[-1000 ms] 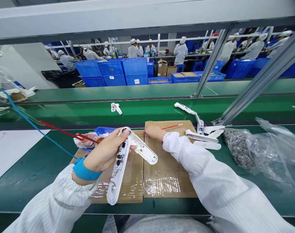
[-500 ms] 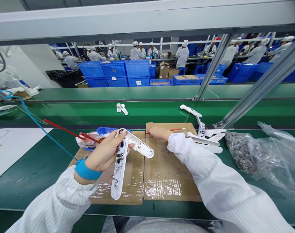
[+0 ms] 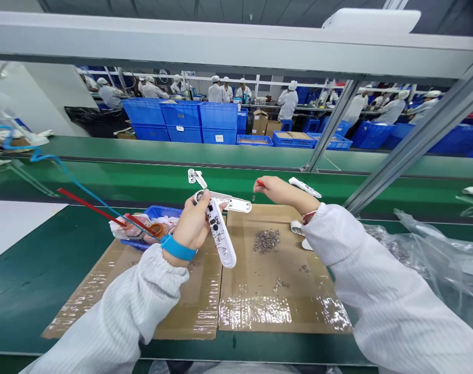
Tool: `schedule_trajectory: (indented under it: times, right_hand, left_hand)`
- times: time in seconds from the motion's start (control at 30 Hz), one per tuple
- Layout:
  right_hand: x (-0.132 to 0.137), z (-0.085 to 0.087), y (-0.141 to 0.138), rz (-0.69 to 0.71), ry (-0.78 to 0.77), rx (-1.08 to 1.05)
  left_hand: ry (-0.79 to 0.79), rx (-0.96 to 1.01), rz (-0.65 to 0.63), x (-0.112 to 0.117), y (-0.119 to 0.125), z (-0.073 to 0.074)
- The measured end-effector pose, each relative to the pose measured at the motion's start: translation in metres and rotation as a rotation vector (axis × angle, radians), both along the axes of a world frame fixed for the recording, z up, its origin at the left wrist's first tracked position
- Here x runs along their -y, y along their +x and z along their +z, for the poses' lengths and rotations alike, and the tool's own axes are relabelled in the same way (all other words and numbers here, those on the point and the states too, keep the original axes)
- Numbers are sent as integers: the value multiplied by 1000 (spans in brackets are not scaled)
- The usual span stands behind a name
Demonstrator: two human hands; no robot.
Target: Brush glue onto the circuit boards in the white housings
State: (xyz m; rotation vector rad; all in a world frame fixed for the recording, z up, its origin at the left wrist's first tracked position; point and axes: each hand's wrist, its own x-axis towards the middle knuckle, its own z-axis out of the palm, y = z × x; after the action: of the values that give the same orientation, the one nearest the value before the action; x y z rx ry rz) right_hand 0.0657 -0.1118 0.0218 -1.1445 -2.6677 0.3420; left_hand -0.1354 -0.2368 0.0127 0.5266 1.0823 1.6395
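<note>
My left hand [image 3: 193, 223], with a blue wristband [image 3: 177, 248], grips an opened white plastic device casing. One half [image 3: 221, 234] carries a circuit board and points down to the right. The other half [image 3: 238, 204] sticks out to the right behind it. My right hand [image 3: 273, 189] is raised past the cardboard's far edge, fingers closed round a slim red stick-like tool [image 3: 260, 183]; most of it is hidden. Tiny metal bits show just below those fingers. A pile of small metal parts [image 3: 266, 240] lies on the cardboard mat [image 3: 252, 280].
A blue tray [image 3: 164, 211] with wrapped items stands left, red sticks [image 3: 92, 209] jutting from it. More white casings [image 3: 304, 187] lie on the green conveyor [image 3: 143, 179]. Clear plastic bags [image 3: 434, 254] lie right. A metal post [image 3: 332, 124] rises ahead. Co-workers sit far behind blue bins [image 3: 181, 114].
My right hand has lifted up and away from the metal parts, uncovering the pile, with the red tool in its fingers. My left hand has moved right and up with the casing. The view has shifted.
</note>
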Motion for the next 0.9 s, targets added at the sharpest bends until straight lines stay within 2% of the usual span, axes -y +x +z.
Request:
schedule_trajectory:
  times: [0.1, 0.27, 0.4, 0.57, 0.73, 0.9]
  right_hand:
    - [2, 3, 12, -78, -5, -12]
    - [9, -11, 25, -171, -70, 67]
    - [10, -18, 27, -179, -106, 158]
    - [10, -25, 23, -127, -151, 322]
    - [4, -55, 10, -130, -165, 491]
    - [-3, -83, -10, -70, -200, 521]
  left_hand:
    - [45, 43, 20, -11, 10, -5]
    - [56, 92, 118, -21, 11, -10]
    - [129, 129, 208, -21, 3, -7]
    - [123, 121, 199, -15, 2, -2]
    - [45, 122, 149, -13, 5, 0]
    - [8, 105, 139, -8, 0, 0]
